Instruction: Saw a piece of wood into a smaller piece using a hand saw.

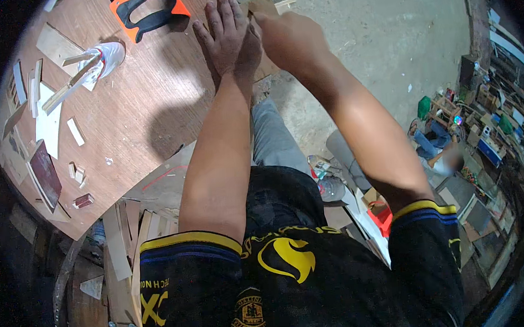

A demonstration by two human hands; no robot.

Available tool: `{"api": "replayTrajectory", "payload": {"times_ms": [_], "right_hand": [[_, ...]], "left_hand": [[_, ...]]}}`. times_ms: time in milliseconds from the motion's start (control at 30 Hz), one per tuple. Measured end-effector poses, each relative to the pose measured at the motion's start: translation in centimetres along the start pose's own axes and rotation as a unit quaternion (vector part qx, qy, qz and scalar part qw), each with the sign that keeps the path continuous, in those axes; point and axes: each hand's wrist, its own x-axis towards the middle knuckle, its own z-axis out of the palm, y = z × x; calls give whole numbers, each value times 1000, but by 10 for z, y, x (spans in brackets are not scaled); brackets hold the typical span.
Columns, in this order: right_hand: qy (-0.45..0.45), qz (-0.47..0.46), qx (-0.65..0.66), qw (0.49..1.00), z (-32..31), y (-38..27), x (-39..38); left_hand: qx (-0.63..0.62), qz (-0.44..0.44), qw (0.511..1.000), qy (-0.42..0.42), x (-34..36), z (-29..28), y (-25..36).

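My left hand (229, 44) lies palm down near the right edge of the wooden table (146, 104), its fingers stretched out and a little apart. Close beside it, my right hand (291, 40) is closed, with its fingers curled toward the left hand. What it grips is hidden and cannot be made out. A brown flat piece of wood (262, 7) shows just beyond the two hands, partly covered by them. To the left of my left hand rests an orange handle with a black grip (125, 14), like that of a hand saw.
A white container (113, 56) with wooden sticks stands on the table's left half. Around it lie wood strips and offcuts (75, 132) and a dark red board (46, 175). Across the concrete floor (385, 32), at right, another person (436, 145) sits among piled scraps.
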Motion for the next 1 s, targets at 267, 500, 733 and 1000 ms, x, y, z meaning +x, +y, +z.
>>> {"api": "replayTrajectory", "payload": {"times_ms": [267, 500, 733, 1000], "right_hand": [[47, 41, 36, 997, 19, -1, -2], [33, 42, 2, 999, 18, -1, -2], [-3, -3, -14, 1000, 10, -7, -10], [-54, -11, -27, 998, 3, -1, -25]], "left_hand": [[-126, -29, 987, 94, -6, 20, 4], [-141, -15, 987, 70, -2, 7, 5], [-117, -5, 987, 108, 1, 12, 9], [-191, -43, 972, 129, -7, 15, 1]]}}
